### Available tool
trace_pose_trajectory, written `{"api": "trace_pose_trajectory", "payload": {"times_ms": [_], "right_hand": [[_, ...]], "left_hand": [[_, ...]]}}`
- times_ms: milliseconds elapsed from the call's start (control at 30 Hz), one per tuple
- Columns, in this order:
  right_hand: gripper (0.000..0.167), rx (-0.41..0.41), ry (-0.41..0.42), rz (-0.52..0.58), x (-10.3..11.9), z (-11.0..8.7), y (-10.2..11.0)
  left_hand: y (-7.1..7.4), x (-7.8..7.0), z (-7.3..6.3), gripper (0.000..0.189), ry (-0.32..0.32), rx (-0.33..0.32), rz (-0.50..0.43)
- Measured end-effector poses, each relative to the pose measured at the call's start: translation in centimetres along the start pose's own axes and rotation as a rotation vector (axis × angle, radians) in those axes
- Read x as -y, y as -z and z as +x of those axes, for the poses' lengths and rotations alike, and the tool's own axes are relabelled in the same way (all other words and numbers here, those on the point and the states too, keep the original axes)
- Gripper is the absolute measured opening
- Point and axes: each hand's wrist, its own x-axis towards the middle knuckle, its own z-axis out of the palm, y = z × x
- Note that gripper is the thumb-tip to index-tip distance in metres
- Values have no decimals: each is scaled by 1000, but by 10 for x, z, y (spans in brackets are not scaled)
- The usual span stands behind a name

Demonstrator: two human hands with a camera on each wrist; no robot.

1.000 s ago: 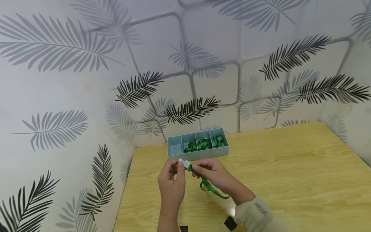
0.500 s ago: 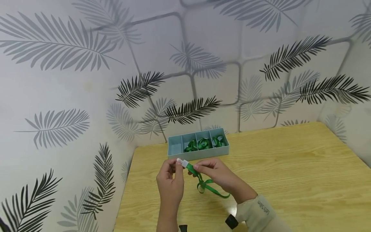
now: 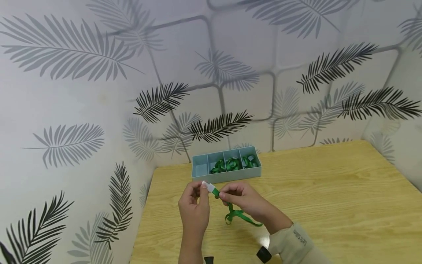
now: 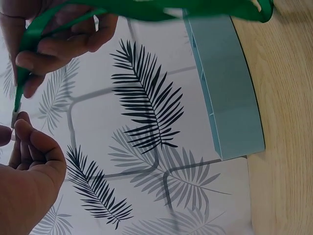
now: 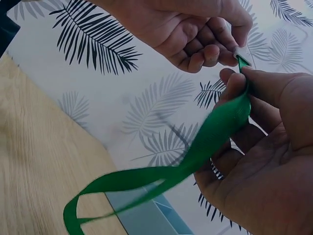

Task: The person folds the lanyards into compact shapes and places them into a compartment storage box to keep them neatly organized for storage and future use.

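Observation:
Between my two hands is a green lanyard [image 3: 235,213] with a white plastic clip [image 3: 211,188] at its upper end. In the head view my left hand [image 3: 195,207] pinches the tip of the clip between thumb and fingers. Just to the right, my right hand [image 3: 247,201] pinches the green strap a little below the clip. The rest of the strap [image 5: 215,125] hangs in a twisted loop below the right hand, as the right wrist view shows. Part of the clip [image 4: 15,117] is hidden by the left fingertips in the left wrist view.
Behind the hands, against the wall, stands a blue-grey divided box [image 3: 225,178]. Its three right compartments hold coiled green lanyards [image 3: 233,164]. The wooden table [image 3: 323,190] extends to the right. Leaf-patterned wall [image 3: 263,95] rises behind and at the left.
My right hand's fingertips have slipped slightly down the strap, away from the clip. The hanging loop has swung and changed shape. My left hand stays on the clip with little movement.

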Motion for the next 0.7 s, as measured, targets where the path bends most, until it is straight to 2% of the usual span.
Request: {"api": "trace_pose_trajectory", "payload": {"times_ms": [133, 300, 567, 700], "right_hand": [[31, 61, 15, -7, -5, -1, 1], [27, 143, 62, 40, -6, -3, 3], [27, 218, 163, 93, 6, -14, 5], [28, 212, 196, 73, 17, -20, 3]], "left_hand": [[2, -1, 0, 12, 33, -10, -9], [4, -5, 0, 12, 55, -7, -35], [7, -12, -1, 13, 90, -24, -80], [7, -12, 0, 14, 104, -43, -88]]}}
